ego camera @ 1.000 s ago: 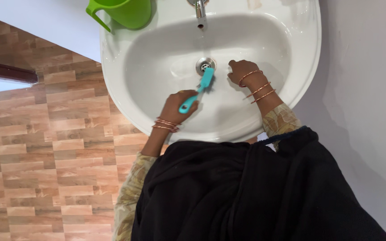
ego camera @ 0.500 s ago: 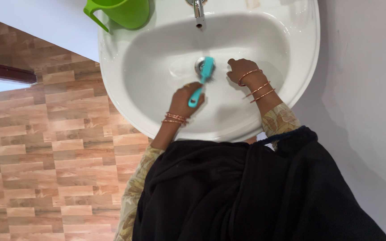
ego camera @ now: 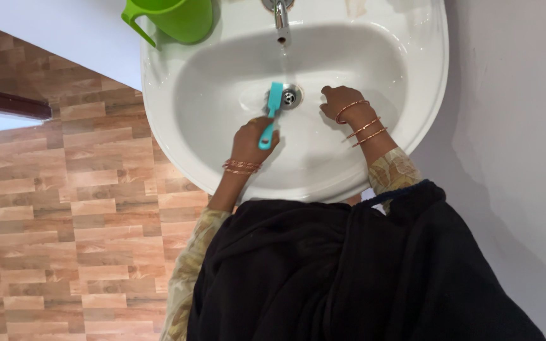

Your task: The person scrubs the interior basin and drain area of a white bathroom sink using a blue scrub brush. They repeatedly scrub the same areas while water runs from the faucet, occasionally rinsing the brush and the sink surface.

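Brush (ego camera: 271, 113), teal plastic, is in my left hand (ego camera: 252, 140). Fingers wrapped tight around the lower handle, fist closed on it. Brush head points up-frame and sits on the basin floor just left of the drain (ego camera: 290, 96), touching or nearly touching its metal ring; can't tell which.

Right hand (ego camera: 342, 105) is inside the sink (ego camera: 178, 95) too, on the other side of the drain. Fingers curled down against the porcelain, knuckles up, nothing visible in it. Whether it grips anything small underneath, can't tell. Hands are near each other, drain between them, not touching.

Thin water stream falls from the tap (ego camera: 280, 14) at the top edge and lands just above the drain, close to the brush head.

Copper-coloured bangles on both wrists: a stack on the left (ego camera: 241, 167), three spaced ones on the right (ego camera: 363, 123). Patterned sleeves end at the forearms, dark cloth (ego camera: 349, 271) hangs below the basin's near rim.

Green plastic mug (ego camera: 178, 17) stands on the sink's top-left rim, handle pointing left, well apart from both hands. Brown tile floor (ego camera: 64, 221) to the left, pale wall (ego camera: 513, 126) to the right.
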